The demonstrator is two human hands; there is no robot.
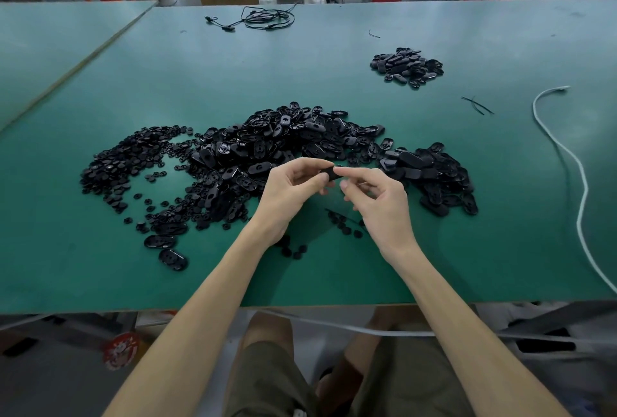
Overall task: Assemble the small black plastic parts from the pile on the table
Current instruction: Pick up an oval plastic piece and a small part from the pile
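Held piece: one black part (329, 174), lifted clear of the table (334, 266) and held between both hands, just in front of the main pile (283, 142).
Left hand (290, 196): fingers curled, with the fingertips pinching the part's left end. This looks like the steadying grip.
Right hand (380, 206): forefinger and thumb close on the part's right end and the other fingers are tucked under. Cannot tell whether a second, smaller piece sits beneath those fingertips.
Why held so: probably to seat or press one piece into another. A grip at each end keeps the part from twisting.
Stock, left: small round pieces (123, 162) are spread thin on the left hand's side.
Stock, centre: oval shells are heaped in the main pile, directly beyond the hands and near both.
Stock, right: a further heap (430, 176) of ovals lies near the right hand.
Loose discs (344, 226): a few lie on the table under and between the wrists, likely pulled close for quick picking.
Far pile (407, 65): a small heap set well apart, toward the far right. Judged to be finished pieces kept clear of raw stock.
Progress: the far pile is small and the main pile large, so it is early in the job.
Other: a white cable (581, 189) runs along the right side and a black cable (267, 17) lies coiled at the far edge.
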